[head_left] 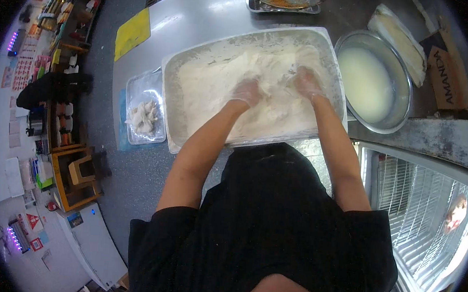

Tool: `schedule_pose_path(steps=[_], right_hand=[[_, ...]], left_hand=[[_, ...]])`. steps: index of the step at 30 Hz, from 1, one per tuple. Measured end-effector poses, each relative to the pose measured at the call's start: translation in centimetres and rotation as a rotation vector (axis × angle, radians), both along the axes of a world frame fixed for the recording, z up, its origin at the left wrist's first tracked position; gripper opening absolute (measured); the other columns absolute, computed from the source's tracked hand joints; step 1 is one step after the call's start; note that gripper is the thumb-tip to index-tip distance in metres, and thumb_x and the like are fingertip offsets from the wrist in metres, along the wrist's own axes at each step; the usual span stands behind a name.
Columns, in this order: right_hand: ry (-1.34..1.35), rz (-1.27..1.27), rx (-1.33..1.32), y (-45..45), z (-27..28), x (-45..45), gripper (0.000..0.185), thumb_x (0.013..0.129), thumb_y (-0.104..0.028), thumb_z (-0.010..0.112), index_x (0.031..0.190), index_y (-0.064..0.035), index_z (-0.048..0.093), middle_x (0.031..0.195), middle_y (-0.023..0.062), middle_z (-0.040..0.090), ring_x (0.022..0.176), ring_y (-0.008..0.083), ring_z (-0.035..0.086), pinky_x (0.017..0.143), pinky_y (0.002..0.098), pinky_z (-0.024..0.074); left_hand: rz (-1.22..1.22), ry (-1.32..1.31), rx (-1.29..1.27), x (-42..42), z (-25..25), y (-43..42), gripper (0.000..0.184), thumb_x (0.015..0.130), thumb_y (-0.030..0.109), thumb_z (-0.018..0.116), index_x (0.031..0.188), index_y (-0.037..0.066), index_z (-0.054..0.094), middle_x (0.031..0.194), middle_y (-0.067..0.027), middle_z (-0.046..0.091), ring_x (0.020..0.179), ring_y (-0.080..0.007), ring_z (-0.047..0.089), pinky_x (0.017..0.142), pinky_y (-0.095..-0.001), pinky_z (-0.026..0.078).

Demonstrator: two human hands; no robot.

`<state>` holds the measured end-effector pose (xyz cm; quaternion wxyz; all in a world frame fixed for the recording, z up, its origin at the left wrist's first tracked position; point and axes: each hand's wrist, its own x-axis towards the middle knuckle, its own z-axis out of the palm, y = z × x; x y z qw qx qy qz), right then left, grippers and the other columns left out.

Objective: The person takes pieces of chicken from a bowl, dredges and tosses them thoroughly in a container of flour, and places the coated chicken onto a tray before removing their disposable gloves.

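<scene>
A large white rectangular tub holds a deep layer of pale, flour-like powder. Both hands are pushed into it, and thin clear gloves seem to cover them. My left hand is near the middle of the tub, its fingers sunk in the powder and blurred. Farther right, my right hand reaches toward the tub's right end, fingers likewise buried. Whether either hand grips anything under the powder is hidden. To the left, a clear plastic tray holds a clump of whitish, powder-coated pieces.
A steel bowl of milky liquid stands right of the tub. Behind are a metal tray with orange-brown crumbs, a yellow sheet, a filled plastic bag and a cardboard box. A wire-racked, glass-fronted cabinet is at lower right.
</scene>
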<state>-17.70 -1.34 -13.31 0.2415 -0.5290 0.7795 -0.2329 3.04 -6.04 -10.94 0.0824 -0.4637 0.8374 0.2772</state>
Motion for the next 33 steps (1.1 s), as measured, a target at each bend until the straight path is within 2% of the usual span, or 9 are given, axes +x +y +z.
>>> schedule_pose_path(steps=[6, 8, 13, 16, 18, 21, 24, 28, 33], right_hand=[[0.119, 0.221, 0.199, 0.9, 2.9, 1.0, 0.030, 0.079, -0.021, 0.042, 0.095, 0.0007, 0.055, 0.098, 0.0222, 0.058, 0.093, 0.0358, 0.056, 0.081, 0.0419, 0.0431], [0.302, 0.383, 0.368, 1.1, 2.2, 1.3, 0.033, 0.078, -0.021, 0.045, 0.103, -0.0016, 0.053, 0.103, 0.0211, 0.057, 0.098, 0.0339, 0.056, 0.083, 0.0413, 0.0439], [0.235, 0.285, 0.110, 0.6, -1.0, 1.8, 0.023, 0.076, -0.011, 0.043, 0.087, 0.0014, 0.059, 0.087, 0.0227, 0.060, 0.089, 0.0373, 0.058, 0.074, 0.0450, 0.0472], [0.193, 0.089, -0.012, 1.5, 2.4, 1.6, 0.020, 0.075, -0.007, 0.044, 0.084, 0.0028, 0.057, 0.085, 0.0229, 0.060, 0.084, 0.0380, 0.058, 0.074, 0.0448, 0.0466], [0.251, 0.166, -0.074, 1.3, 1.4, 0.3, 0.020, 0.078, -0.011, 0.044, 0.090, -0.0006, 0.056, 0.095, 0.0220, 0.057, 0.091, 0.0360, 0.056, 0.079, 0.0434, 0.0445], [0.241, 0.283, -0.015, 1.4, 7.2, 1.1, 0.021, 0.080, -0.018, 0.048, 0.094, -0.0042, 0.056, 0.105, 0.0212, 0.054, 0.099, 0.0342, 0.052, 0.085, 0.0421, 0.0419], [0.215, 0.311, 0.009, 1.6, 9.1, 2.4, 0.027, 0.077, -0.026, 0.057, 0.092, -0.0033, 0.056, 0.103, 0.0213, 0.054, 0.098, 0.0349, 0.051, 0.085, 0.0421, 0.0419], [0.196, 0.373, -0.067, 1.6, 11.2, 4.0, 0.039, 0.071, -0.034, 0.065, 0.090, -0.0011, 0.057, 0.099, 0.0218, 0.056, 0.096, 0.0350, 0.053, 0.083, 0.0416, 0.0432], [0.133, 0.378, -0.104, 1.4, 13.1, 4.9, 0.035, 0.071, -0.032, 0.066, 0.087, -0.0011, 0.060, 0.089, 0.0196, 0.061, 0.088, 0.0330, 0.057, 0.079, 0.0404, 0.0446]], left_hand=[[0.449, 0.534, 0.437, 4.3, -1.0, -1.9, 0.062, 0.070, 0.031, 0.064, 0.121, -0.001, 0.045, 0.119, -0.0246, 0.048, 0.113, -0.0308, 0.046, 0.095, -0.0341, 0.036], [0.459, 0.542, 0.394, 6.6, -5.7, -3.5, 0.064, 0.070, 0.033, 0.064, 0.121, 0.000, 0.045, 0.119, -0.0244, 0.048, 0.113, -0.0307, 0.046, 0.095, -0.0349, 0.036], [0.209, 0.566, 0.362, 8.6, -2.5, -2.7, 0.059, 0.073, 0.039, 0.060, 0.119, 0.003, 0.048, 0.116, -0.0204, 0.052, 0.111, -0.0294, 0.047, 0.095, -0.0365, 0.036], [0.110, 0.427, 0.195, 9.3, -1.6, -2.4, 0.049, 0.077, 0.040, 0.055, 0.113, 0.008, 0.055, 0.109, -0.0167, 0.057, 0.106, -0.0281, 0.051, 0.092, -0.0379, 0.038], [0.315, -0.255, -0.133, 8.0, 4.0, -1.1, 0.039, 0.078, 0.036, 0.052, 0.107, 0.010, 0.058, 0.106, -0.0155, 0.059, 0.099, -0.0288, 0.055, 0.087, -0.0388, 0.041], [-0.062, -0.269, -0.142, 12.2, -1.0, -4.2, 0.041, 0.076, 0.035, 0.054, 0.106, 0.008, 0.058, 0.108, -0.0173, 0.057, 0.097, -0.0309, 0.056, 0.085, -0.0390, 0.043], [-0.114, -0.403, -0.021, 11.0, 4.1, -3.7, 0.041, 0.075, 0.035, 0.054, 0.104, 0.006, 0.059, 0.114, -0.0185, 0.054, 0.100, -0.0327, 0.054, 0.085, -0.0377, 0.043], [0.189, -0.302, -0.129, 14.0, -1.1, -5.0, 0.036, 0.075, 0.032, 0.054, 0.099, 0.006, 0.062, 0.110, -0.0194, 0.055, 0.100, -0.0324, 0.053, 0.085, -0.0375, 0.042], [-0.286, -0.327, -0.260, 11.4, 7.1, -1.9, 0.028, 0.076, 0.025, 0.052, 0.093, 0.007, 0.064, 0.098, -0.0166, 0.061, 0.095, -0.0298, 0.056, 0.081, -0.0373, 0.042]])
